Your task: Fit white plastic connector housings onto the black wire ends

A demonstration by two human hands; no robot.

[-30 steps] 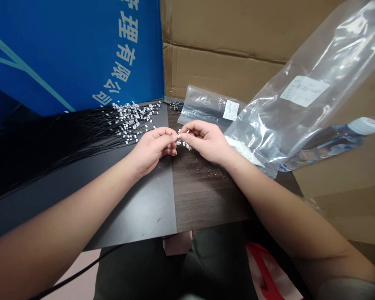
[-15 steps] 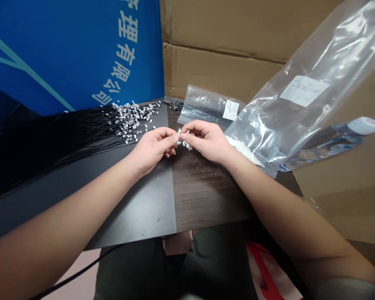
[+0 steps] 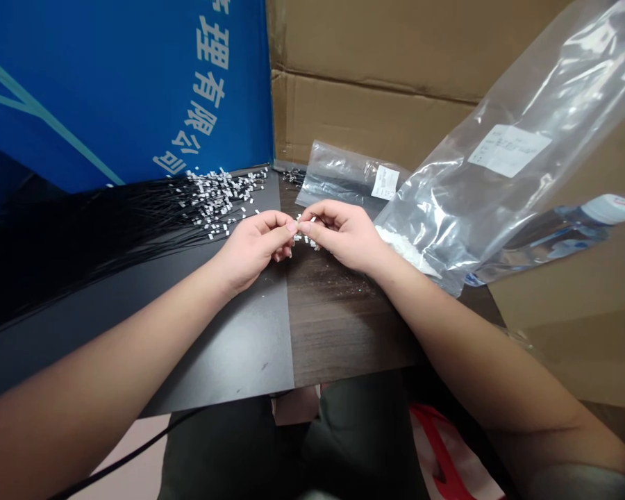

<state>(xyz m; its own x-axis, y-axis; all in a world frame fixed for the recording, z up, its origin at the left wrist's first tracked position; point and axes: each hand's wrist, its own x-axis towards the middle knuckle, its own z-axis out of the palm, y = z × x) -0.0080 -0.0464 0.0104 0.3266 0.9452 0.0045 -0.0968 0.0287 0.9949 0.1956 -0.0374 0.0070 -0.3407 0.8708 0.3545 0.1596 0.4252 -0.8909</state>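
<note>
White connector pieces (image 3: 307, 240) are scattered on the counter (image 3: 344, 326) beneath a tiny piece (image 3: 298, 226) (too small to identify surely), seemingly pinched by the nearly closed left hand (image 3: 253, 250) and right hand (image 3: 346, 239); black-wired connectors (image 3: 219, 205) are fanned out beyond, beside a clear plastic bag (image 3: 500, 187).

Bright even indoor light, soft shadows, glare on plastic bag (image 3: 448, 208), bent wide-angle edges

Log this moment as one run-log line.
Left hand: fingertips pinched | right hand: fingertips pinched | near: loose small white plastic pieces | beyond left hand: thin black wires with small white connectors
</note>
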